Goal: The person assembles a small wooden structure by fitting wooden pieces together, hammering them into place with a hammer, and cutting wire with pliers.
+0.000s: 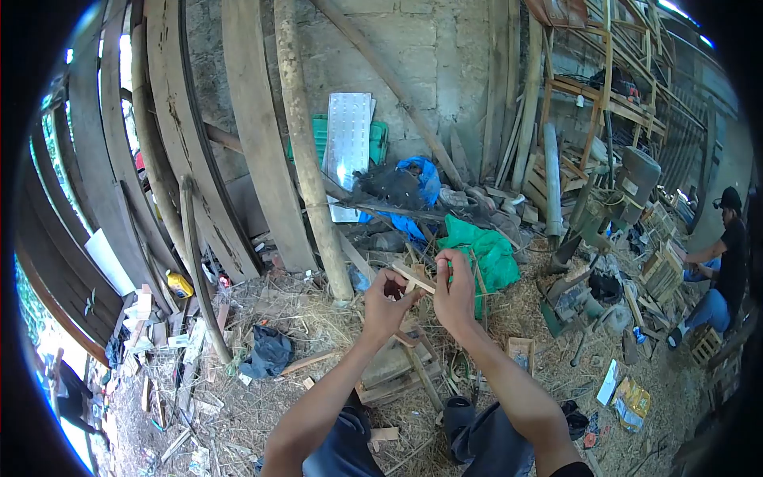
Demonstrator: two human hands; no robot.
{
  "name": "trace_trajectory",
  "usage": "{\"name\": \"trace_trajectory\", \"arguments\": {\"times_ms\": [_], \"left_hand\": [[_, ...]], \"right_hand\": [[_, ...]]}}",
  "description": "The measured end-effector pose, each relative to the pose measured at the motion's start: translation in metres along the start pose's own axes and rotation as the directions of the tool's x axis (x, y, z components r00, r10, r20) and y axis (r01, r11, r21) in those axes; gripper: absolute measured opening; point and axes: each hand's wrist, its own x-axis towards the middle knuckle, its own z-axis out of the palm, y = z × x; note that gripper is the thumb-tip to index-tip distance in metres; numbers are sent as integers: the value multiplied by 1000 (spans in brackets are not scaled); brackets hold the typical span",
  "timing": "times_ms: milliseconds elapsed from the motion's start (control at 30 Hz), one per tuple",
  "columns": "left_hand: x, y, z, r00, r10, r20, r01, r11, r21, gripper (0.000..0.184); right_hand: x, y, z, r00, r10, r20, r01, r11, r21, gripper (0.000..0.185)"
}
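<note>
Our left hand [386,306] is closing its thumb and bent fingers on one end of a small wooden piece [416,277], and our right hand [455,297] is pinching the other end. Thus the piece is hanging raised between both hands, in front of us; probably we are gripping two ends so that it is not turning, and so that we are seeing it well. Whether the left fingers are hiding a second bit of wood, we cannot tell.

Below, a low wooden block [391,374] is lying between our legs, perhaps because there it is near to both hands. To the left, a dark plastic bag [269,351] is lying crumpled on the littered ground, seemingly without special order.

Farther, just beyond our hands, a green sheet [489,266] is lying in loose folds. Behind it, a white panel [347,135] is standing nearly upright near the wall [461,71], and long planks [258,119] are leaning there, likely to be saving floor space. Far on the right, another person [727,266] is sitting low, stretching an arm toward stacked wood [661,272].
</note>
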Motion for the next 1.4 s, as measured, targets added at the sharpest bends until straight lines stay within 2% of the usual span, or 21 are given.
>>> {"name": "trace_trajectory", "arguments": {"times_ms": [67,100,167,267,333,400,433,467,533,567,600,633,733,767,833,1067,1200,1267,1300,1333,1400], "left_hand": [[-4,0,0,998,23,53,-13,980,-197,42],[-4,1,-2,999,23,48,-13,979,-204,42],[-4,5,-7,1000,9,29,5,886,-464,46],[-4,6,-18,1000,6,30,7,910,-415,50],[-6,12,-24,999,-17,27,27,883,-469,53],[-6,16,-32,993,-34,110,73,925,-374,61],[-6,15,-34,994,-41,106,77,929,-363,68],[-6,13,-35,993,-50,109,86,928,-362,68],[-5,8,-38,994,20,108,26,911,-412,61],[-6,3,-40,994,60,96,-21,931,-363,52],[-5,1,-42,994,60,95,-22,932,-362,52],[-4,0,-42,994,54,92,-22,948,-319,48],[-4,1,-41,995,58,85,-31,957,-289,43],[-4,2,-39,994,71,79,-44,952,-302,41],[-3,-2,-36,993,71,94,-43,959,-279,42],[-2,5,-37,994,56,97,-22,947,-321,41],[-2,4,-37,994,57,96,-27,958,-287,40],[-2,5,-37,993,18,116,24,938,-345,40],[-2,4,-36,993,13,116,28,938,-345,40],[-2,2,-36,994,53,99,-18,944,-329,40],[-1,1,-37,993,88,79,-60,949,-309,39]], "right_hand": [[-2,9,5,987,113,110,-123,988,89,12],[-2,8,5,987,109,115,-119,989,84,12],[1,4,6,969,215,120,-231,963,141,12],[7,0,6,975,150,165,-181,964,195,11],[7,-2,11,976,125,178,-163,962,218,11],[5,-1,12,976,110,188,-154,960,235,10],[6,-1,11,985,63,164,-95,976,195,11],[8,-1,10,990,15,139,-36,988,151,11],[12,3,7,997,17,81,-34,974,223,12],[14,14,3,978,136,156,-181,928,327,12],[18,14,0,940,240,241,-323,850,416,12],[17,13,-4,913,266,310,-396,760,515,13],[13,4,-9,880,224,419,-441,714,544,15],[11,-1,-11,877,234,419,-448,712,541,15],[10,-8,-11,896,185,403,-370,812,451,15],[8,-1,-14,890,153,429,-345,841,417,14],[5,-2,-11,904,99,417,-266,892,366,14],[2,-4,-10,904,86,420,-257,893,370,13],[4,-8,-10,911,44,410,-196,921,337,14],[6,-10,-10,915,1,403,-134,944,302,14],[5,-6,-5,915,13,404,-151,938,313,14]]}}
